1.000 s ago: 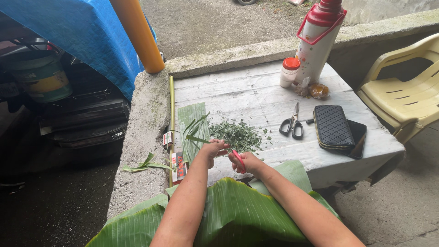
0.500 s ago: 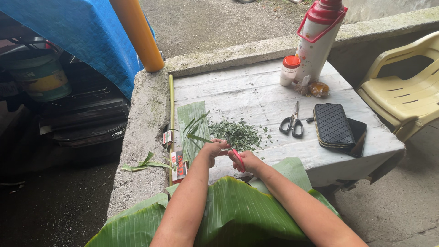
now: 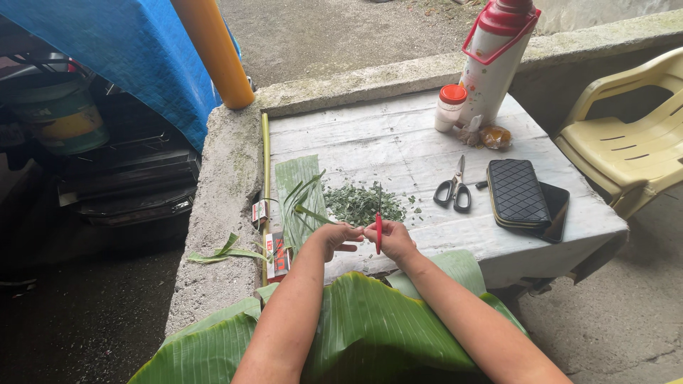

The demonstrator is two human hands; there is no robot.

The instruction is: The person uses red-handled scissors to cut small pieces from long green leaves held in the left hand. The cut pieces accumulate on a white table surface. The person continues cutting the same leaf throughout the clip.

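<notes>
Head view, looking down. The right hand pinches a slim red-handled knife between closed fingers at the near edge of the whitewashed tabletop. The knife is narrow and stick-like, red along its lower part with a thin dark tip above; its long axis runs from 6 to 12 o'clock, tip toward 12 o'clock, held roughly upright. The left hand, just beside the right at 9 o'clock of the knife, has its fingers curled together toward the blade; what it grips is too small to tell. Directly beyond the hands, at 12 o'clock, lies a heap of chopped green leaves. At 10 o'clock a strip of banana leaf lies flat, long axis 6 to 12 o'clock. At 2 o'clock rest black-handled scissors, then a black quilted wallet. A large banana leaf covers the person's lap at 6 o'clock.
</notes>
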